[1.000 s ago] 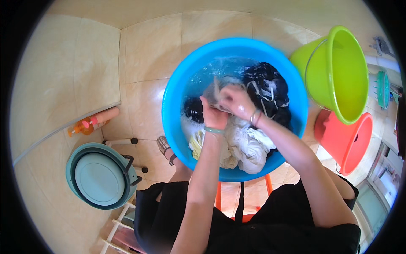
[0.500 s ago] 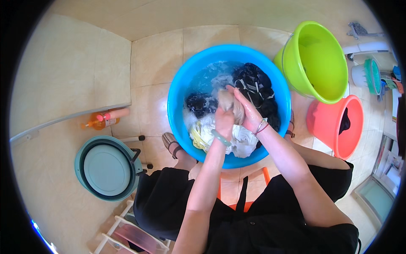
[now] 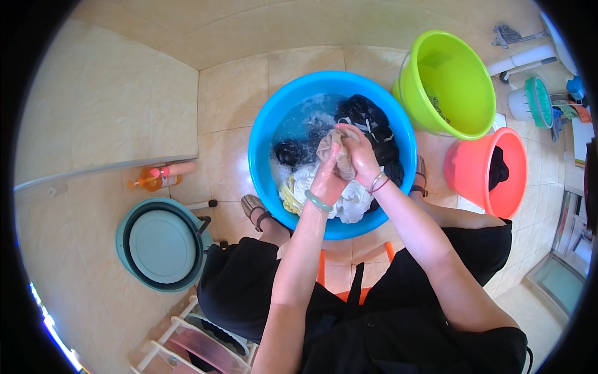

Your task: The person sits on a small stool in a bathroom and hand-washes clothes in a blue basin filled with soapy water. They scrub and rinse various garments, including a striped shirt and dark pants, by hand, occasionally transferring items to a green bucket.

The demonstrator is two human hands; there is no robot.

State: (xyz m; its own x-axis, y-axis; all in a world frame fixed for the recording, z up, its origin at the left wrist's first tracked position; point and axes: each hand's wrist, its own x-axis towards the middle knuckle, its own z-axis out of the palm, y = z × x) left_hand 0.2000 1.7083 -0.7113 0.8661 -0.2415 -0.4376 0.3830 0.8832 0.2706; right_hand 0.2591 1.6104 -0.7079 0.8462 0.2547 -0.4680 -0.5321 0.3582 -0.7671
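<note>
A wet beige cloth item (image 3: 337, 149) is bunched between my two hands above a blue basin (image 3: 257, 181). My left hand (image 3: 330, 175) grips it from the near side, a pale green bangle on the wrist. Closed round its right side is my right hand (image 3: 362, 156), with a silver bangle and a red cord at the wrist. Soapy water (image 3: 305, 118) fills the basin's left part. Dark clothes (image 3: 367, 112) are heaped at its right, and another dark piece (image 3: 289, 154) floats at the left. White garments (image 3: 350, 202) and a yellowish one (image 3: 289, 194) lie nearest me.
Right of the basin stand a tilted lime-green bucket (image 3: 461, 87) and a coral bucket (image 3: 460, 168) with a black cloth (image 3: 498, 168) inside. At left are a grey-green collapsible tub (image 3: 163, 246), orange and pink bottles (image 3: 152, 179) and a white rack (image 3: 156, 352). An orange stool (image 3: 322, 268) is beneath me.
The beige cloth is now gathered more tightly and raised between my hands. My fingers have closed round it. The whole view has shifted slightly.
</note>
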